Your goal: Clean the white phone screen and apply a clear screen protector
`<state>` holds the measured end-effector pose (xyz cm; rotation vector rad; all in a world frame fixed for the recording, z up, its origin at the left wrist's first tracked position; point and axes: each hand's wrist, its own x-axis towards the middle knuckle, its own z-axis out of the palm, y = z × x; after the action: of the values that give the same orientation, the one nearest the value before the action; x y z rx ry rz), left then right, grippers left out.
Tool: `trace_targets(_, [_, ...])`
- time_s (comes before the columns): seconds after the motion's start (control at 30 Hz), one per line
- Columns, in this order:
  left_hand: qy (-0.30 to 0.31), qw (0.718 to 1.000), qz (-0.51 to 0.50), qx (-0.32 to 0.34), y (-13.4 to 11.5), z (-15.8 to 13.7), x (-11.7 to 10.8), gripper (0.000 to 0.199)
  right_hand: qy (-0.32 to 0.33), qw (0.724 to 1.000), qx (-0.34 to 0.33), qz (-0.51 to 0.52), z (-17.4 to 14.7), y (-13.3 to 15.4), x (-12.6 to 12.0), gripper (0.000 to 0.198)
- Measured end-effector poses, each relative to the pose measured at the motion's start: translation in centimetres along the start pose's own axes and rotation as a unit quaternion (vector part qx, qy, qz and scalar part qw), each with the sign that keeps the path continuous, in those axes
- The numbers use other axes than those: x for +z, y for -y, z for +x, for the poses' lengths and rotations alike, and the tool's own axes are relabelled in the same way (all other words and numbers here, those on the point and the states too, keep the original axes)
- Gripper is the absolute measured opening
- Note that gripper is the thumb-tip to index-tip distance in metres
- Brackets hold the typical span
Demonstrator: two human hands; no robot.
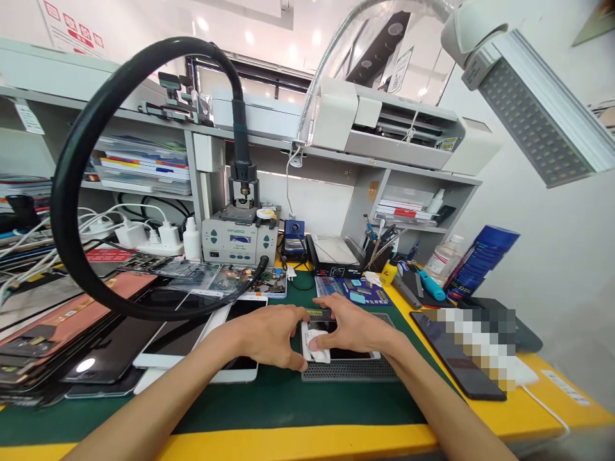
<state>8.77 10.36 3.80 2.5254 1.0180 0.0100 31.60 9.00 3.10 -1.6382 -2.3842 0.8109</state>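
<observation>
Phone (344, 353): white-framed, dark-screened | left hand (273, 334): holding phone | right hand (354, 328): on tissue (319, 356), grip unclear

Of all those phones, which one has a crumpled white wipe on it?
The white-edged phone beneath the right hand, on the grey perforated mat; the other phones lie off that mat, to either side.

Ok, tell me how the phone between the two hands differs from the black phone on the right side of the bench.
The handled phone has a white border; the black phone looks dark to its visible edges. The handled phone sits on a grey perforated pad, the black phone on the yellow tabletop. The handled phone, partly under a crumpled white wipe, lies crosswise; the black phone lies slanted. Both lie flat with dark faces.
</observation>
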Motion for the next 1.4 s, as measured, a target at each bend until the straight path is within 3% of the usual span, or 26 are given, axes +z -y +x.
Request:
trace_targets(0.4, [-0.007,1.000,-0.014,-0.003,-0.2,-0.1,0.0,0.084,0.009,1.000,-0.027,-0.006,-0.6,0.1,-0.6,0.096])
trace_targets(0.67, [-0.013,1.000,-0.021,0.010,-0.2,-0.2,0.0,0.081,-0.012,1.000,-0.011,-0.027,-0.2,0.6,0.4,0.107])
trace_targets(0.83, [-0.002,1.000,-0.021,0.006,-0.2,-0.2,-0.1,0.076,-0.048,0.999,-0.003,-0.016,0.5,0.9,0.9,0.090])
trace_targets(1.1, [-0.026,0.999,-0.014,-0.013,-0.6,-0.5,0.0,0.051,-0.158,0.987,0.019,-0.011,1.5,0.5,1.7,0.067])
trace_targets(1.3, [-0.028,0.999,-0.013,-0.029,-1.1,-0.7,0.0,0.049,-0.165,0.986,0.030,0.001,1.7,0.2,1.6,0.063])
trace_targets(1.4, [-0.025,0.999,-0.030,-0.031,-1.1,-0.6,0.3,0.060,-0.156,0.986,0.056,0.010,1.3,0.3,1.3,0.065])
